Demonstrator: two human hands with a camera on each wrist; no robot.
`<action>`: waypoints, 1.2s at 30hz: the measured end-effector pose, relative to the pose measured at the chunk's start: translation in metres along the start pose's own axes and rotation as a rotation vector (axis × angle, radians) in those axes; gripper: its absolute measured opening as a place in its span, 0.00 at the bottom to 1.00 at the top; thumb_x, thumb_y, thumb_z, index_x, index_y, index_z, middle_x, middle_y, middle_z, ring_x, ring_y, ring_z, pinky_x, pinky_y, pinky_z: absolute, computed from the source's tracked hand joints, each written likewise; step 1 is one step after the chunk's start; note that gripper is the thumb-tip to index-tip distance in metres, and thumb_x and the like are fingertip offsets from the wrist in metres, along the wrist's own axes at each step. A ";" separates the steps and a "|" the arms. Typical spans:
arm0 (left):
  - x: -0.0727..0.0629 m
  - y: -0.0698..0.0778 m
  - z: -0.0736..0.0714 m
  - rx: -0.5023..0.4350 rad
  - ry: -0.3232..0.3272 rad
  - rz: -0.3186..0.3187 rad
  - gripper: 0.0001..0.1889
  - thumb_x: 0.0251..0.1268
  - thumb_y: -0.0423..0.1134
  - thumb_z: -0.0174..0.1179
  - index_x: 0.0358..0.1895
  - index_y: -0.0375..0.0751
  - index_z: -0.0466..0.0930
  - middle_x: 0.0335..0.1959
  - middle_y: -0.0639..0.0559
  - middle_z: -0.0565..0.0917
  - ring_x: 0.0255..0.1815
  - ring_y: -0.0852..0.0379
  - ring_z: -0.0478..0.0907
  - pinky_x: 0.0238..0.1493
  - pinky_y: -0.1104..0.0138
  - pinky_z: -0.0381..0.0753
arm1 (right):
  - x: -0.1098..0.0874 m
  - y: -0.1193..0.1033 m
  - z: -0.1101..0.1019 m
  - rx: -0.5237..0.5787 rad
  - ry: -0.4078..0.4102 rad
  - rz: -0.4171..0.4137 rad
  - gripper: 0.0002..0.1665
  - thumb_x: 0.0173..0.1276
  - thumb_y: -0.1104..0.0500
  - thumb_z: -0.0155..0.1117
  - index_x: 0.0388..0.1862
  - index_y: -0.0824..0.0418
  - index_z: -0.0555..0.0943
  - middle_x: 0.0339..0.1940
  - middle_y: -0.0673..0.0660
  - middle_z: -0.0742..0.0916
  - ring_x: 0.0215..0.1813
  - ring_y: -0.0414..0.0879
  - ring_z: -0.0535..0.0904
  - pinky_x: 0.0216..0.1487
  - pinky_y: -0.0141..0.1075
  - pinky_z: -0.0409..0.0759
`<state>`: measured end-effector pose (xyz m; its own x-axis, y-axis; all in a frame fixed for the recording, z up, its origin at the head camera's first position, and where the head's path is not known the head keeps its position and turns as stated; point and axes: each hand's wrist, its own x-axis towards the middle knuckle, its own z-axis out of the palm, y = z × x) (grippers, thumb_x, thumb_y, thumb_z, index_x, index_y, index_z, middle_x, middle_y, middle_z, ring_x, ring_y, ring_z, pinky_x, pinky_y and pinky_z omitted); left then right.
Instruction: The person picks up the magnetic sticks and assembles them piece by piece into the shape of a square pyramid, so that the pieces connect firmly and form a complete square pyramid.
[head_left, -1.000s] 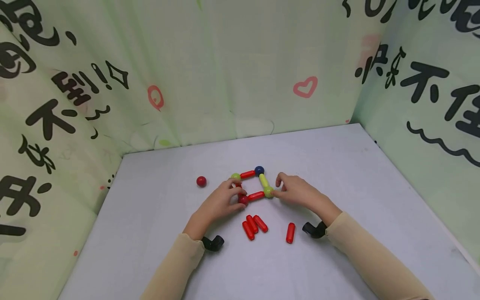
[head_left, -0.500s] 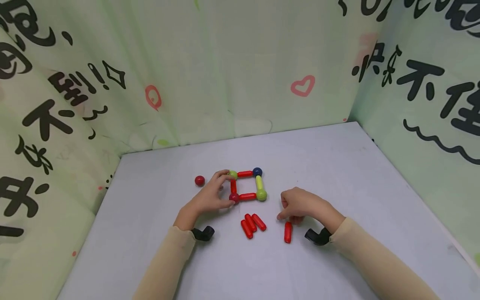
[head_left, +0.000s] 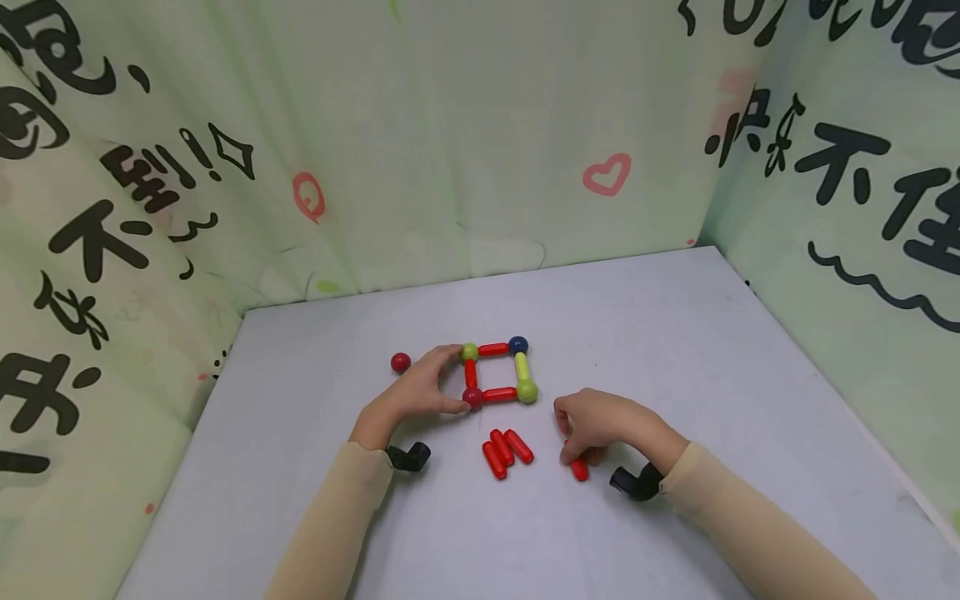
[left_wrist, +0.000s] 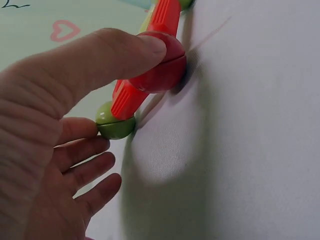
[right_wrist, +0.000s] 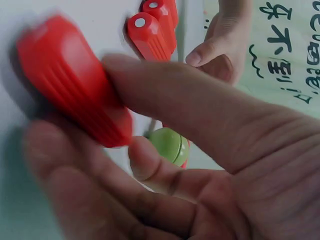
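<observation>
A square of magnetic rods and balls lies on the table: three red rods, one yellow rod (head_left: 522,367), a red ball (head_left: 472,397), a blue ball (head_left: 518,345) and two green balls. My left hand (head_left: 420,390) holds its left side, the thumb on the red ball and the index finger against the far green ball (left_wrist: 116,121); its other fingers are extended. My right hand (head_left: 609,423) pinches a loose red magnetic rod (right_wrist: 72,82) between thumb and fingers, low over the table. In the head view the fingers hide that rod's far end.
Several red rods (head_left: 498,459) lie together in front of the square, left of my right hand. A single red ball (head_left: 401,362) sits left of my left hand. Printed fabric (head_left: 420,142) hangs behind the white table (head_left: 675,333) and along both sides.
My right hand has left the square's near right corner, moved toward the front and taken hold of the single red rod, which has turned. The square shifted slightly left, my left hand with it.
</observation>
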<state>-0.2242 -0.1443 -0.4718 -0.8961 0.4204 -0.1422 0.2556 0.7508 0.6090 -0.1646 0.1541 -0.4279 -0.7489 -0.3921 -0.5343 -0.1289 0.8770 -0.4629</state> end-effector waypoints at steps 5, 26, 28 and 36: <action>0.003 -0.002 0.003 -0.008 -0.001 0.009 0.52 0.54 0.51 0.77 0.81 0.44 0.59 0.81 0.47 0.63 0.82 0.46 0.59 0.76 0.47 0.67 | 0.012 0.001 -0.003 0.067 0.099 -0.073 0.14 0.61 0.59 0.77 0.37 0.56 0.77 0.22 0.50 0.84 0.26 0.44 0.76 0.31 0.35 0.72; 0.005 0.000 0.009 0.023 -0.002 0.019 0.52 0.56 0.53 0.75 0.82 0.46 0.57 0.82 0.49 0.63 0.82 0.47 0.57 0.77 0.48 0.66 | 0.034 -0.013 -0.017 0.396 0.488 -0.244 0.17 0.67 0.59 0.72 0.52 0.60 0.80 0.47 0.59 0.88 0.49 0.51 0.85 0.51 0.44 0.86; 0.005 0.000 0.008 0.029 0.000 0.024 0.52 0.56 0.52 0.75 0.82 0.46 0.57 0.82 0.49 0.62 0.82 0.47 0.57 0.77 0.48 0.65 | 0.034 -0.014 -0.018 0.398 0.487 -0.244 0.16 0.67 0.60 0.72 0.52 0.60 0.80 0.47 0.58 0.88 0.49 0.52 0.85 0.51 0.45 0.86; 0.005 0.001 0.007 0.041 0.002 0.013 0.52 0.56 0.52 0.75 0.82 0.46 0.57 0.82 0.49 0.62 0.83 0.46 0.56 0.77 0.48 0.65 | 0.037 -0.013 -0.015 0.390 0.428 -0.204 0.20 0.67 0.62 0.73 0.56 0.60 0.79 0.51 0.60 0.87 0.54 0.54 0.84 0.55 0.46 0.85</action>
<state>-0.2262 -0.1377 -0.4770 -0.8933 0.4291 -0.1335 0.2813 0.7657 0.5783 -0.2002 0.1328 -0.4313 -0.9392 -0.3239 -0.1137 -0.1102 0.5981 -0.7938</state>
